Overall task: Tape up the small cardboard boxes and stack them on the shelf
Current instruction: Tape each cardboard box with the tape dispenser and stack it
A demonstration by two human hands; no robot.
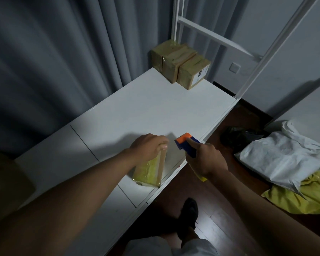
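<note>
At the shelf's [155,104] front edge your left hand [148,146] presses the box [150,170] down; your right hand [205,159] grips the tape dispenser [186,144]. Taping looks underway: next, run tape across.

The left hand [149,145] covers the far end of the taped cardboard box [150,171], so that end stays unseen. Just right of the box, the right hand [207,159] hides most of the tape dispenser [187,145]; its roll barely shows. On the boxes at the shelf corner [181,64], far beyond the box, the label print is unreadably small. The white bags [283,157] run off the right edge.
</note>
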